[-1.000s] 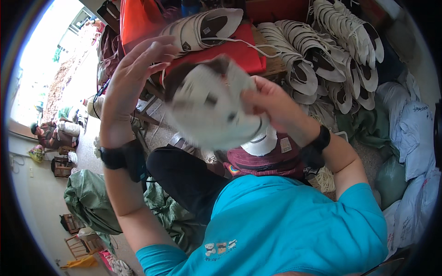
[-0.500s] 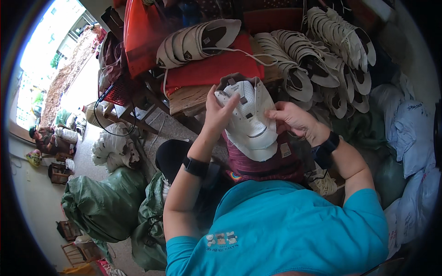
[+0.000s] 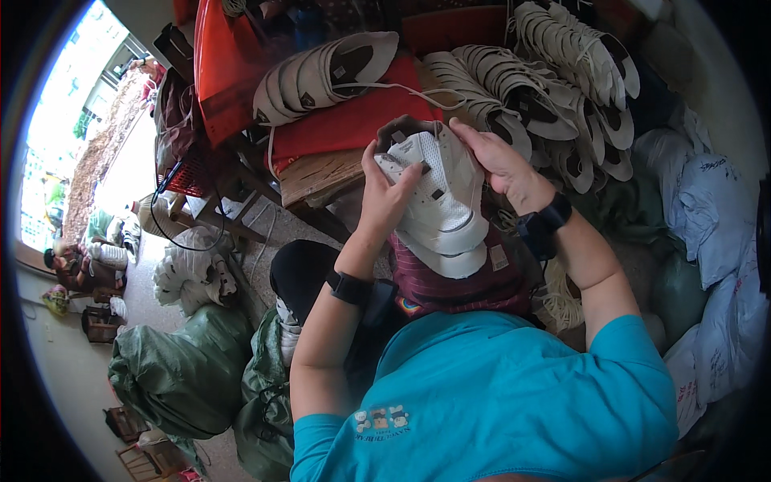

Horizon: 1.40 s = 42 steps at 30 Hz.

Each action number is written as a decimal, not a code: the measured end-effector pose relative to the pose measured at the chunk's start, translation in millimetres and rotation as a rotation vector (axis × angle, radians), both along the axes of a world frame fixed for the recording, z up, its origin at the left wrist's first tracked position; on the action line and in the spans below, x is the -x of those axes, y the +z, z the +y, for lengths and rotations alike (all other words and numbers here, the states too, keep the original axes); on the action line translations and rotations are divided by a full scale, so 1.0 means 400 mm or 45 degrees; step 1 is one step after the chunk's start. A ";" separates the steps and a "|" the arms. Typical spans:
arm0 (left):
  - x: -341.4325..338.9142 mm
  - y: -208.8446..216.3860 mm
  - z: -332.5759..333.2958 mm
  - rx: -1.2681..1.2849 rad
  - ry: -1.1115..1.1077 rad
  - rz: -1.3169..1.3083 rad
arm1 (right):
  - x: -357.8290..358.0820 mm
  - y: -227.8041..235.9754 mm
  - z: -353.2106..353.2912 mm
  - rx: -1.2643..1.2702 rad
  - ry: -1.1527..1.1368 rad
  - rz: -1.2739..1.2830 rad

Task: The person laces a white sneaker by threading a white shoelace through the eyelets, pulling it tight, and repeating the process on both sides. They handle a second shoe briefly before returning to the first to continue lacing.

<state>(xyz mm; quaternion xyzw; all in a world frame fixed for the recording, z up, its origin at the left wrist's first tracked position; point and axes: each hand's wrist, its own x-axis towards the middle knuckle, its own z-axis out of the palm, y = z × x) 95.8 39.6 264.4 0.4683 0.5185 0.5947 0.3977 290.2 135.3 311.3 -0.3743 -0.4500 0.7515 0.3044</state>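
A white and grey shoe upper (image 3: 450, 205) with a mesh tongue and a brown collar lies over my lap, collar end away from me. Its toe end shows layered edges, perhaps a second upper underneath. My left hand (image 3: 389, 189) grips its left side, the thumb pressed on the tongue beside a small dark tab. On the other side my right hand (image 3: 504, 167) is cupped around the upper near the collar, thumb uppermost; its fingertips are hidden behind the upper. Under it a maroon striped cloth (image 3: 450, 295) covers my lap.
Beyond my hands stands a wooden bench (image 3: 321, 178) with a red cloth (image 3: 321, 143) and a nested stack of uppers (image 3: 309, 80). More stacked uppers (image 3: 514, 84) lie at right. Green sacks (image 3: 189, 373) sit at left, white bags (image 3: 711, 217) at far right.
My right hand has moved from pinching the upper's right side to cupping it higher, near the collar. My left hand keeps its grip. The view has shifted slightly.
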 end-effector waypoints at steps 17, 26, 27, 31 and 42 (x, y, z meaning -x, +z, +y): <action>0.024 -0.016 -0.016 0.097 -0.170 -0.012 | 0.015 -0.107 0.014 -0.760 -0.007 -0.220; 0.007 -0.106 -0.032 0.206 -0.099 -0.012 | 0.049 -0.248 0.027 -0.668 0.104 -0.326; 0.012 -0.091 -0.036 0.261 -0.127 -0.032 | 0.056 -0.245 0.023 -0.760 0.058 -0.405; 0.003 -0.165 -0.024 0.193 -0.037 0.354 | 0.089 -0.249 0.010 -1.053 -0.060 -0.675; -0.087 -0.120 -0.145 0.134 -0.045 0.539 | -0.052 -0.270 -0.021 -0.531 0.106 -0.215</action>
